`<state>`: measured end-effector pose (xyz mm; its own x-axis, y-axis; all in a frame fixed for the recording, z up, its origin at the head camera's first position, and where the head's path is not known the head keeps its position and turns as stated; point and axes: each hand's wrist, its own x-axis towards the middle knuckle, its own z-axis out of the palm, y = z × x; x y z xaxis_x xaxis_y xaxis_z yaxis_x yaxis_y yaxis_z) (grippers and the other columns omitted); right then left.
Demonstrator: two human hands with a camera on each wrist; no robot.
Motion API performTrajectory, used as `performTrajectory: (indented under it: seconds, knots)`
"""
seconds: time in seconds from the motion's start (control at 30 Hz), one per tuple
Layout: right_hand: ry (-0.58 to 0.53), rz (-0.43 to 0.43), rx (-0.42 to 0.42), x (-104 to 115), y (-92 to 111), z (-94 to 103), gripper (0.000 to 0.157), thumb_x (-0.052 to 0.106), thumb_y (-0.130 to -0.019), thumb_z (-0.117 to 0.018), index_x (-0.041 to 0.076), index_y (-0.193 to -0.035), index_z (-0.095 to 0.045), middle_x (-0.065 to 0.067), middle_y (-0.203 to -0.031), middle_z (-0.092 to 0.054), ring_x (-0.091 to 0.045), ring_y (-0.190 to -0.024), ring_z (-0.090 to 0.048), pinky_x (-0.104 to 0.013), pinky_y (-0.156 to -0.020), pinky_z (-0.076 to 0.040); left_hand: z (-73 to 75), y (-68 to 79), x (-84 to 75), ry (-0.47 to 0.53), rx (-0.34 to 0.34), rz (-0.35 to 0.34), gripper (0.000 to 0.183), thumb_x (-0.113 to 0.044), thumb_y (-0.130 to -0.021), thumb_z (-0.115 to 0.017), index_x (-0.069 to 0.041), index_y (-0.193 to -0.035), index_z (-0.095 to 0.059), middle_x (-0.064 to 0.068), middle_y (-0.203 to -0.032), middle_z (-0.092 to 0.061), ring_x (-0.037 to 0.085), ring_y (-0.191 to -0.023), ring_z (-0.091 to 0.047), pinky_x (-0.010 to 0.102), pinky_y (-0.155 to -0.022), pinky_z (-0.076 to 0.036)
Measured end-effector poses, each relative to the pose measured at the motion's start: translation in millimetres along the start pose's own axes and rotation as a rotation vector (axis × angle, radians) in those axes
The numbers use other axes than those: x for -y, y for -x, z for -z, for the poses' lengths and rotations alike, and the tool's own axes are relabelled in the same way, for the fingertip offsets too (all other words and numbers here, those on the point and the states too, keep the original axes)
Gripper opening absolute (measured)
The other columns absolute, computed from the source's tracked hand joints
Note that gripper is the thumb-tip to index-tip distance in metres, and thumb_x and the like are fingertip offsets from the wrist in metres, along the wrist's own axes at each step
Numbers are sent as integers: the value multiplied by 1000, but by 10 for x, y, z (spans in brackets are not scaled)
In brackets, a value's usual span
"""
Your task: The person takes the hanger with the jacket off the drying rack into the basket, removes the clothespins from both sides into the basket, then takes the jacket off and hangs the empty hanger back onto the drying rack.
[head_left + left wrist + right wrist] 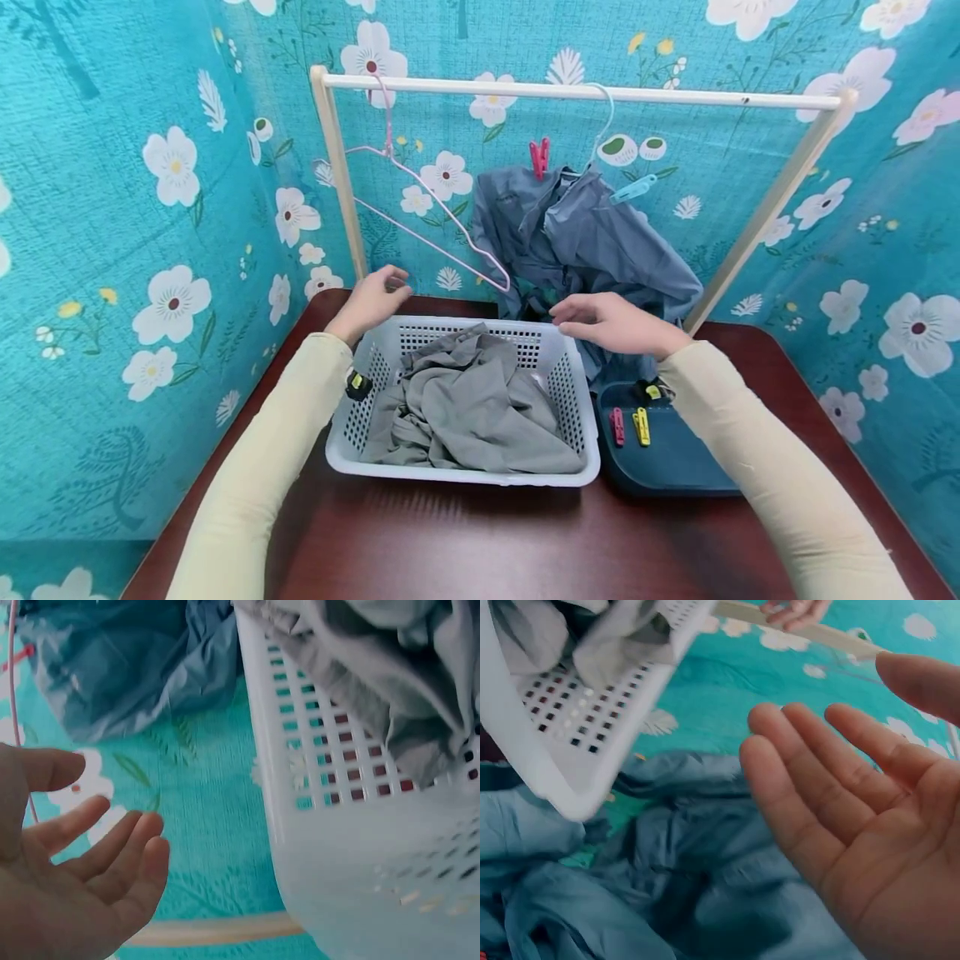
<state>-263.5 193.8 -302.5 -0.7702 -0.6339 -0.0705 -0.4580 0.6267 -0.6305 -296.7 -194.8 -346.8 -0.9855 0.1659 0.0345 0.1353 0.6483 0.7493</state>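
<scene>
A white perforated laundry basket [465, 475] holds a crumpled grey garment [480, 408]. My left hand [375, 302] hovers above the basket's back left corner with nothing in it; the left wrist view shows its fingers [154, 859] loosely bent. Over the back right corner is my right hand [615, 323], in front of a hanging blue-grey garment [555, 225]. Its palm [900, 862] is bare in the right wrist view, fingers extended. That garment hangs on a light blue hanger [609, 117], with a red clothespin [539, 158] and a light blue clothespin [634, 189] at its shoulders.
Spanning the back, a white rod [480, 85] on wooden posts carries an unloaded pink hanger [388, 125] at left. A dark tray [667, 479] right of the basket holds a pink clothespin [617, 426] and a yellow one. Flowered turquoise cloth [172, 375] surrounds the table [420, 550].
</scene>
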Motion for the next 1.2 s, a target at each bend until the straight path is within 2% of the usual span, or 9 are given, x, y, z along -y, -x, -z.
performTrajectory:
  seconds: [0.27, 0.4, 0.57, 0.67, 0.77, 0.87, 0.93, 1.07, 1.2]
  knots:
    - [-172, 9, -84, -23, 279, 336, 36, 27, -101, -48, 6, -129, -54, -14, -120, -59, -18, -102, -62, -37, -84, -49, 200, -35, 136, 167, -209, 85, 39, -24, -99, -48, -6, -133, -45, 17, -132, -46, 34, -119, -45, 49, -92, -41]
    - [-304, 27, -139, -34, 413, 477, 38, 23, -101, -48, 1, -131, -50, -16, -123, -56, -22, -106, -60, -31, -84, -50, 273, -44, 181, 184, -289, 120, 38, -26, -99, -47, -5, -130, -47, 16, -131, -47, 32, -118, -47, 47, -93, -42]
    - [-346, 45, -225, -68, 549, 667, 43, 24, -101, -47, -4, -133, -45, -15, -121, -56, -19, -106, -60, -30, -84, -50, 331, -95, 214, 213, -400, 168, 35, -27, -99, -46, -6, -127, -49, 14, -129, -48, 29, -114, -49, 42, -89, -43]
    - [-378, 82, -265, -124, 613, 772, 42, 22, -101, -46, -6, -133, -44, -16, -120, -57, -17, -105, -61, -28, -84, -50, 361, -128, 219, 256, -474, 173, 33, -23, -98, -47, -5, -125, -49, 14, -127, -48, 28, -113, -49, 40, -86, -43]
    - [-499, 149, -287, -202, 659, 858, 38, 15, -101, -45, -8, -132, -44, -14, -117, -58, -18, -103, -61, -27, -84, -49, 383, -152, 209, 285, -522, 188, 37, -24, -96, -50, -6, -128, -45, 15, -129, -45, 28, -115, -47, 39, -87, -43]
    - [-657, 217, -307, -288, 664, 921, 32, 8, -101, -44, -8, -128, -48, -13, -114, -59, -20, -102, -61, -27, -83, -50, 405, -172, 200, 291, -519, 211, 49, -29, -96, -50, -9, -139, -36, 15, -137, -39, 28, -122, -43, 40, -93, -41]
    - [-714, 246, -337, -338, 652, 943, 29, 5, -100, -43, -5, -126, -52, -12, -113, -59, -20, -102, -61, -27, -83, -50, 423, -201, 212, 289, -493, 217, 56, -33, -97, -48, -13, -146, -28, 14, -143, -34, 28, -127, -39, 41, -97, -39]
    - [-805, 271, -436, -422, 621, 947, 28, 2, -99, -46, -3, -124, -56, -11, -113, -60, -19, -101, -61, -26, -81, -50, 440, -276, 267, 303, -423, 150, 61, -35, -99, -44, -16, -151, -19, 14, -147, -32, 28, -133, -34, 43, -101, -36]
    - [-806, 244, -606, -505, 598, 913, 30, -2, -93, -56, -2, -123, -58, -9, -111, -62, -18, -102, -58, -24, -80, -47, 402, -331, 287, 264, -363, 48, 52, -35, -101, -42, -10, -145, -28, 19, -137, -40, 32, -122, -44, 47, -95, -40]
